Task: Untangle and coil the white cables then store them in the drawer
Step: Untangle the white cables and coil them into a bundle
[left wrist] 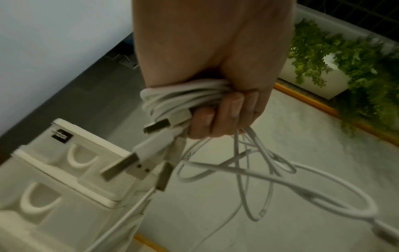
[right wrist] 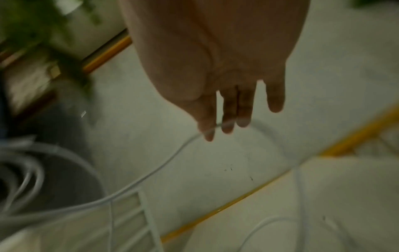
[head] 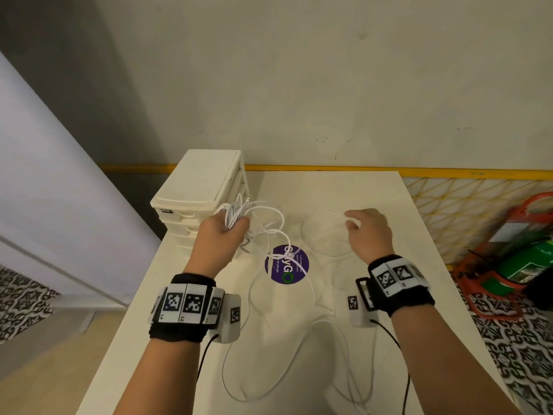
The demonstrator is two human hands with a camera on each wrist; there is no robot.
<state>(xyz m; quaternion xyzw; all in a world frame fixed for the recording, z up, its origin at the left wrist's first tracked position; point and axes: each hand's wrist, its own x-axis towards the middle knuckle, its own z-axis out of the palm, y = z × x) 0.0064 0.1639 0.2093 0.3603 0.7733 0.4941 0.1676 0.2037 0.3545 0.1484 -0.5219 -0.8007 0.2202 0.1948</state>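
My left hand (head: 224, 232) grips a bunched coil of white cables (head: 236, 212) just in front of the cream drawer unit (head: 194, 181). In the left wrist view the left hand (left wrist: 215, 119) has its fingers curled round the coil (left wrist: 183, 97). Several USB plugs (left wrist: 121, 168) stick out of it, and loose loops (left wrist: 302, 191) hang below. My right hand (head: 368, 232) is over the table's far middle. Its thumb and forefinger pinch one thin white cable strand (head: 326, 210). In the right wrist view this strand (right wrist: 164, 165) runs from the right hand (right wrist: 215, 127) down to the left.
More white cable loops (head: 269, 384) trail across the white table (head: 404, 280) toward me, over a purple round sticker (head: 287, 265). The drawers look closed, with curved handles (left wrist: 79, 160). A yellow mesh fence (head: 449, 199) and a green and orange object (head: 523, 259) stand to the right.
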